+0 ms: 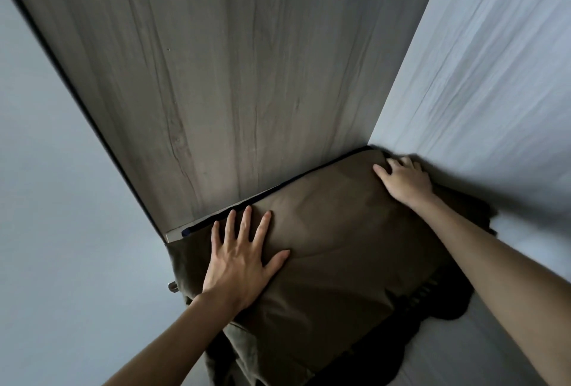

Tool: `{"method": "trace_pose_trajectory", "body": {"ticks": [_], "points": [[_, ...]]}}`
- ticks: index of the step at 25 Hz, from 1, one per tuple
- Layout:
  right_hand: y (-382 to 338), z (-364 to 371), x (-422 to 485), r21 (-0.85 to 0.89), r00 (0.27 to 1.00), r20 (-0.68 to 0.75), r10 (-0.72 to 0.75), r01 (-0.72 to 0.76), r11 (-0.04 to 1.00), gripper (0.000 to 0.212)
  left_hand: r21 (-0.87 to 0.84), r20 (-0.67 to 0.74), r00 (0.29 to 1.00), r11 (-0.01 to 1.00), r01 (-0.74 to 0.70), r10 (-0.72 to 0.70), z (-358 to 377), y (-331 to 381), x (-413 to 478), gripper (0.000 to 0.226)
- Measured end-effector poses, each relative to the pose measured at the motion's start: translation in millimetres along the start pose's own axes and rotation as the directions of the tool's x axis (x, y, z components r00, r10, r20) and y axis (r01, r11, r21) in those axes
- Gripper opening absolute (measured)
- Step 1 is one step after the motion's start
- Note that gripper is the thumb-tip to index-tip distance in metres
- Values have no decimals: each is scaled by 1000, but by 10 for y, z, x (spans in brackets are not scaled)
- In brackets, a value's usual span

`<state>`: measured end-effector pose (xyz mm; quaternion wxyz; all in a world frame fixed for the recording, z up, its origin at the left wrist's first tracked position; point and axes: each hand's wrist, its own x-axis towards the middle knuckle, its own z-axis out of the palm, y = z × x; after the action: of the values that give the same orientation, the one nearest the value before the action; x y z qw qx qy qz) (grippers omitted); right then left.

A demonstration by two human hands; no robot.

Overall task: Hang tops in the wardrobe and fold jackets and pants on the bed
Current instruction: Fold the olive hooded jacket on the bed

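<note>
Both hands lay on a folded brown garment (340,246). The left hand (244,259) was flat, palm down, fingers spread wide and thumb out to the side. The right hand (401,182) sat with its knuckles raised and its fingers bent. Whether it pinched cloth or only pressed could not be told.

Biggest in view was a grey wood-grain panel (231,77), rising straight behind the garment. A pale panel (494,61) stood at the right and met the wood one in a corner. A pale wall (46,200) filled the left side, beyond the wood panel's dark left edge.

The garment filled most of the space below the wood panel. Its far edge ran along the foot of the panel, touching or nearly so, and its far right corner was pushed into the angle where the two panels met. There was no spare room there. The right hand was on that corner, and the left hand was near the far left end, fingertips just short of the panel. A pale surface (482,339) showed open room to the near right of the garment.

Dark cloth (457,302) stuck out from under the garment on its right side. A dark ribbed band (429,287) lay just beside the near right edge. A small metal fitting (173,286) showed at the garment's left edge.
</note>
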<state>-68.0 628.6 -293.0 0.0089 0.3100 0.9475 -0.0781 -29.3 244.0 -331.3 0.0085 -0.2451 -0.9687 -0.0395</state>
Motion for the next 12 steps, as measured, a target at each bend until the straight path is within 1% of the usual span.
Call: {"method": "trace_pose_trajectory", "body": {"ticks": [2, 4, 6, 7, 8, 9, 10, 11, 12], "points": [[447, 97, -348, 53, 988, -138, -73, 81, 995, 57, -4, 8, 1000, 1000, -1, 1, -13, -4, -4, 90], [867, 123, -602, 102, 979, -166, -122, 140, 985, 48, -10, 17, 1000, 1000, -10, 10, -19, 4, -21, 91], [906, -3, -678, 105, 978, -176, -114, 134, 985, 43, -19, 26, 1000, 1000, -2, 2, -52, 3, -2, 91], [770, -82, -757, 105, 974, -205, -95, 118, 987, 43, -26, 34, 999, 1000, -7, 7, -82, 10, 10, 90], [553, -142, -906, 110, 966, -231, -120, 148, 983, 43, -43, 43, 999, 999, -20, 21, -87, 1, 9, 90], [303, -127, -1148, 105, 949, -236, -209, 238, 965, 45, -68, 48, 998, 997, -39, 42, -101, -24, -9, 91], [31, -42, -1490, 100, 920, -186, -346, 368, 925, 48, -95, 42, 997, 994, -53, 58, -113, -76, -35, 91], [-244, 90, -1924, 108, 863, -93, -497, 505, 856, 52, -122, 25, 998, 991, -61, 65, -114, -160, -72, 91], [-518, 214, -2398, 104, 778, -11, -628, 626, 773, 55, -131, -3, 998, 989, -66, 67, -121, -269, -111, 92]]}}
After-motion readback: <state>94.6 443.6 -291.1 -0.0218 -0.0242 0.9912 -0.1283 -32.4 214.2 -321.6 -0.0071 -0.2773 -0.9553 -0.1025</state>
